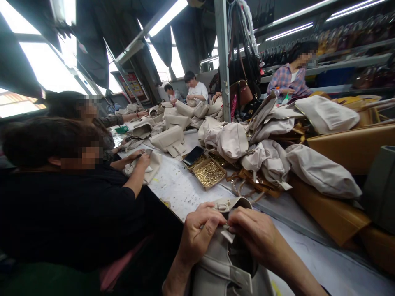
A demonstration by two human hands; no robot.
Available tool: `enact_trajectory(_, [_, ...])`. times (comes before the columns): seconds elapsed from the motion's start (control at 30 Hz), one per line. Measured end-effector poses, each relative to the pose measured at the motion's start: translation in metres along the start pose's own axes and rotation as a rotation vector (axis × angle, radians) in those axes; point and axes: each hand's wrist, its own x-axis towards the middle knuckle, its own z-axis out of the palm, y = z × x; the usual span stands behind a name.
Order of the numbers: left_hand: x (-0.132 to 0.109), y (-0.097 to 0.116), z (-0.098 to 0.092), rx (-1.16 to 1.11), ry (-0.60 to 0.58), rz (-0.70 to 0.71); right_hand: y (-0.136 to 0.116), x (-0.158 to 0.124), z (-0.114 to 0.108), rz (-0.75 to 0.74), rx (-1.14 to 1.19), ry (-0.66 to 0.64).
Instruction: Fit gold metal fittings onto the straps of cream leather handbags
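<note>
A cream handbag (212,269) stands at the near edge of the worktable, its mouth gaping and dark inside. My left hand (199,230) is closed on the bag's rim, thumb and fingers pinched together. Close beside it, my right hand (254,228) pinches at the same rim; whatever sits between its fingertips is too small to make out. A small pale tab (227,235) sticks out below the fingers. Beyond the hands, the bag's far side carries a little metal fitting (227,204).
A cardboard box of gold-coloured hardware (210,173) sits ahead, a phone (194,156) beside it. Cream bags (233,142) and tan bags (348,148) pile up right. At left, a co-worker in black (70,213) handles another bag (154,166). A metal post (222,61) rises beyond.
</note>
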Motion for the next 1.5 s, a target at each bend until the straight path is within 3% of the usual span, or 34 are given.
enact_trajectory(0.1, [-0.003,0.001,-0.009,-0.147,-0.023,-0.030,0.001,-0.001,-0.002,0.015,-0.068,-0.099])
enact_trajectory(0.17, [-0.006,-0.001,-0.024,-0.318,-0.002,-0.075,0.006,-0.004,-0.004,0.055,-0.117,-0.146])
enact_trajectory(0.27, [-0.006,-0.002,-0.061,-0.406,-0.126,-0.314,0.016,-0.012,-0.006,0.118,-0.132,-0.164])
enact_trajectory(0.37, [0.004,0.007,-0.102,-0.007,-0.360,-0.629,0.024,-0.018,-0.007,0.145,-0.113,-0.133])
enact_trajectory(0.43, [0.014,0.019,-0.119,0.289,-0.525,-0.650,0.026,-0.019,-0.006,0.148,-0.123,-0.118])
enact_trajectory(0.5, [0.021,0.029,-0.124,0.520,-0.692,-0.602,0.027,-0.018,-0.006,0.146,-0.130,-0.116])
enact_trajectory(0.57, [0.021,0.035,-0.118,0.727,-0.815,-0.542,0.026,-0.016,-0.006,0.144,-0.120,-0.120])
enact_trajectory(0.63, [0.013,0.033,-0.103,0.978,-0.840,-0.481,0.024,-0.015,-0.006,0.142,-0.112,-0.121])
enact_trajectory(0.7, [0.002,0.028,-0.085,1.207,-0.772,-0.430,0.023,-0.014,-0.005,0.139,-0.117,-0.111])
enact_trajectory(0.77, [-0.008,0.022,-0.066,1.303,-0.630,-0.357,0.022,-0.013,-0.003,0.131,-0.123,-0.092])
enact_trajectory(0.9, [-0.013,0.008,-0.034,1.028,-0.304,-0.156,0.021,-0.010,0.001,0.083,-0.098,-0.049])
enact_trajectory(1.03, [-0.001,-0.017,-0.021,0.728,-0.198,-0.200,0.025,-0.010,0.001,0.105,-0.082,-0.007])
enact_trajectory(1.1, [0.011,-0.029,-0.021,0.609,-0.194,-0.292,0.030,-0.011,0.002,0.156,-0.080,0.004])
enact_trajectory(1.23, [0.037,-0.037,-0.023,0.552,-0.333,-0.423,0.039,-0.011,0.005,0.208,-0.093,0.038])
enact_trajectory(1.3, [0.046,-0.034,-0.021,0.597,-0.357,-0.346,0.043,-0.009,0.007,0.217,-0.086,0.085])
enact_trajectory(1.4, [0.055,-0.028,-0.013,0.595,-0.373,-0.121,0.050,-0.005,0.005,0.237,-0.039,0.158])
enact_trajectory(1.5, [0.057,-0.030,-0.007,0.583,-0.389,-0.063,0.056,-0.003,0.003,0.271,-0.001,0.174])
